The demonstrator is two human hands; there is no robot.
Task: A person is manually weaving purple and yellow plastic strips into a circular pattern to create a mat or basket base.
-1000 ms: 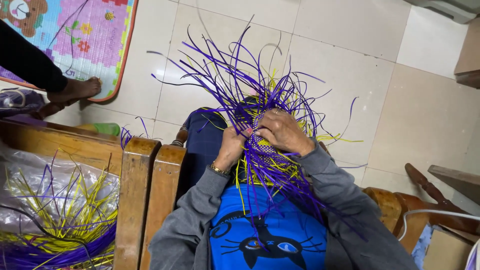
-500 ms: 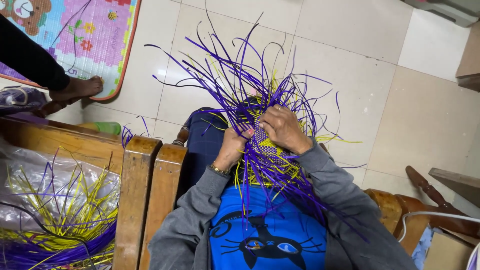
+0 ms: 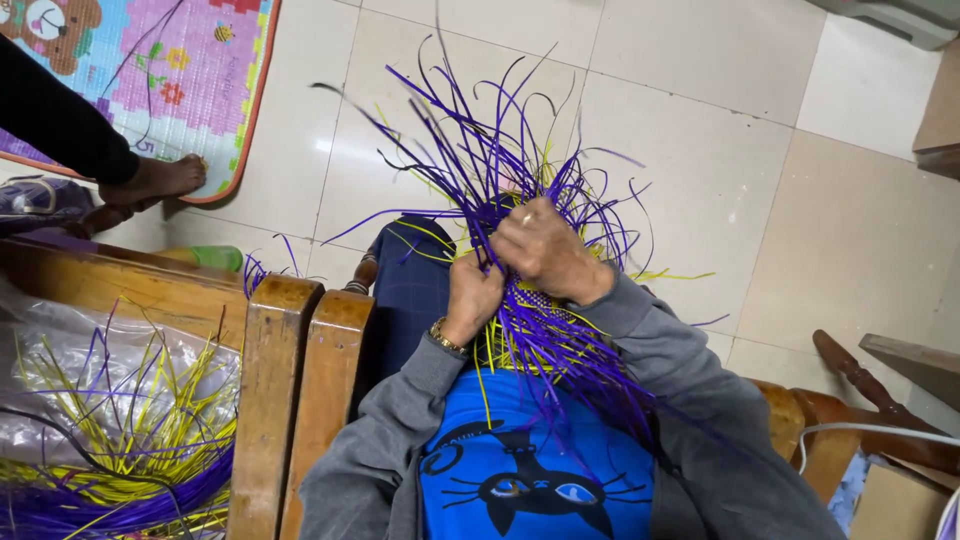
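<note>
A half-woven piece of purple and yellow plastic strips (image 3: 535, 305) rests on my lap, with long loose purple strands (image 3: 470, 150) fanning out over the floor. My left hand (image 3: 470, 295) grips the piece at its left edge, fingers closed on the strips. My right hand (image 3: 540, 250) lies over the top of the woven part, fingers pinching purple strands; a ring shows on one finger. Both hands touch each other at the weave. Grey sleeves cover my arms, and a bracelet (image 3: 440, 338) sits on the left wrist.
A wooden armrest (image 3: 290, 380) stands at my left. Beyond it lies a clear plastic bag of loose yellow and purple strips (image 3: 110, 440). Another person's bare foot (image 3: 150, 180) rests by a colourful play mat (image 3: 170, 70). A white cable (image 3: 880, 430) and wooden furniture (image 3: 900, 360) are at right.
My right hand has moved up and left over the weave, covering the patterned part. My left hand has shifted up toward it. The loose purple strands have swung upward.
</note>
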